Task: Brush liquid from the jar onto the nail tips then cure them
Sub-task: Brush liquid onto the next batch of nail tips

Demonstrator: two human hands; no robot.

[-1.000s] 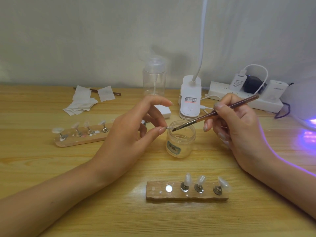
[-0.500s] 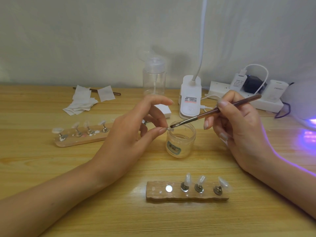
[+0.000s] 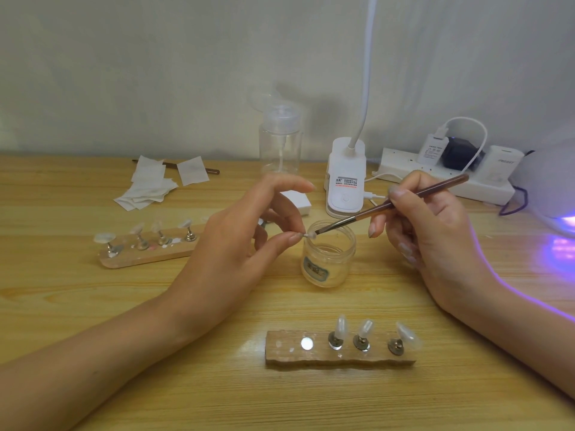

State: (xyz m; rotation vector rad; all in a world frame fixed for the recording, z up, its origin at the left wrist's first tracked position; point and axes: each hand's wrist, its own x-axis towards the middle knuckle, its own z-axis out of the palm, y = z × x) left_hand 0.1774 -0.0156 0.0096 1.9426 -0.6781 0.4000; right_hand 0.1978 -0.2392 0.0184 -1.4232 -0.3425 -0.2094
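Brown brush (image 3: 357, 216) in right hand (image 3: 435, 241) grip | left hand (image 3: 236, 247) pinches nail tip (image 3: 309, 235) above jar (image 3: 329, 262)

A plain pale wall (image 3: 155, 57) rises behind a light wooden table (image 3: 62, 306). Violet light (image 3: 560, 245) spills across its right edge.

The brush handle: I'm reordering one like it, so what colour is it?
The brush handle is reddish brown, clearest in the head view.
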